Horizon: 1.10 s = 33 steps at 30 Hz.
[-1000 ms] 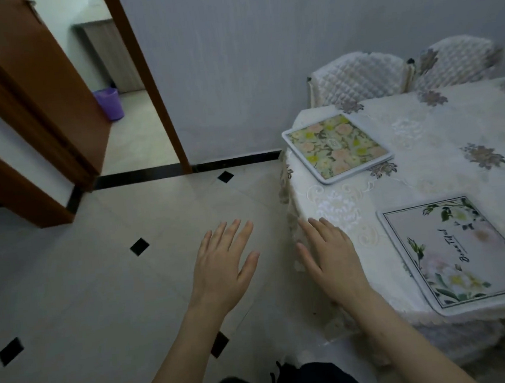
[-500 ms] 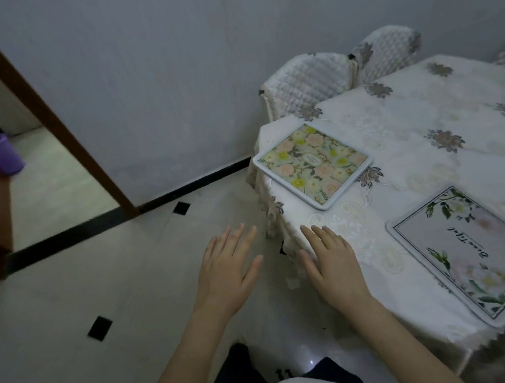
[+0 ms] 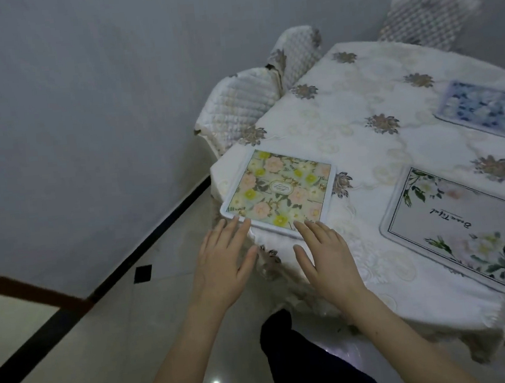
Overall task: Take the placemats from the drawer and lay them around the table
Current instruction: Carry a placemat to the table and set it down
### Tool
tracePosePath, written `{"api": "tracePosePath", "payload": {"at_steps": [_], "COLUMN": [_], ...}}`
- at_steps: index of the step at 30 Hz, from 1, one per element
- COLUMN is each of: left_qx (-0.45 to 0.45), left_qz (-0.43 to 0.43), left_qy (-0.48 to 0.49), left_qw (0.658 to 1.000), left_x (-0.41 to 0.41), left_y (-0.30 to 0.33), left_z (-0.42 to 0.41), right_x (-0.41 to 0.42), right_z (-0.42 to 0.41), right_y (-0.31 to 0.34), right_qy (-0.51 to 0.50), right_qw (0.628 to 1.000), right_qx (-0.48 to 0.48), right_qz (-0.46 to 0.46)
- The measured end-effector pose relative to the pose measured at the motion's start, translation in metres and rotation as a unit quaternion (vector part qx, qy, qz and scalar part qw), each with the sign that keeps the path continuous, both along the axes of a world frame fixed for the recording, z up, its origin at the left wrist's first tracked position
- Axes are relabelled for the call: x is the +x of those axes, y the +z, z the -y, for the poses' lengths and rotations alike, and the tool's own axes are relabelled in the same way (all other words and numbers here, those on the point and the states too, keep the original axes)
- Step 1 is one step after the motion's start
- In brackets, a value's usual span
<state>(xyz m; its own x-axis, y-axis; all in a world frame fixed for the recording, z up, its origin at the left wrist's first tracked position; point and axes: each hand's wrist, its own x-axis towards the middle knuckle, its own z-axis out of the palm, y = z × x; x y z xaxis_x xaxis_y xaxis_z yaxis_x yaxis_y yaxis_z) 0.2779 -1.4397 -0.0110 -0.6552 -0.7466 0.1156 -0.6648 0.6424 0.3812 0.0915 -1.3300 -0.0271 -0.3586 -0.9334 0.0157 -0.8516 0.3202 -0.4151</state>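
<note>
Both hands flat, holding nothing: left hand (image 3: 221, 264), right hand (image 3: 327, 258). Yellow mat (image 3: 279, 193) at surface (image 3: 360, 114) corner. Looks thin, light, bendy; slide by near edge.

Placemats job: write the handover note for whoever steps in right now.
Left hand: open, fingertips at the near edge of the yellow floral placemat, holding nothing.
Right hand: open, fingertips at the same mat's near edge.
Done: three mats lie flat on the table: the yellow floral one at the near left corner, the white lettered placemat to its right, the blue floral placemat at the far right.
Left: square up the yellow mat, probably. The drawer is out of view; more mats cannot be told.
</note>
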Motion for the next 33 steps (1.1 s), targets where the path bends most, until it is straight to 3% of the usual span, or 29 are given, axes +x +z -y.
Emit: {"api": "tracePosePath", "payload": {"at_steps": [17, 27, 33], "left_qx": [0.055, 0.174, 0.17], "left_qz": [0.037, 0.206, 0.255], "left_qy": [-0.102, -0.056, -0.062], "left_qw": [0.993, 0.961, 0.95], "left_x": [-0.127, -0.157, -0.155], "left_y": [-0.045, -0.101, -0.114], "left_z": [0.227, 0.271, 0.271], "right_x": [-0.114, -0.12, -0.111], "right_z": [0.165, 0.178, 0.182], "right_y": [-0.043, -0.091, -0.102], "right_qy": [-0.164, -0.309, -0.348], "right_qw": [0.986, 0.926, 0.91], "right_qx": [0.022, 0.205, 0.209], "right_qz": [0.029, 0.074, 0.084]}}
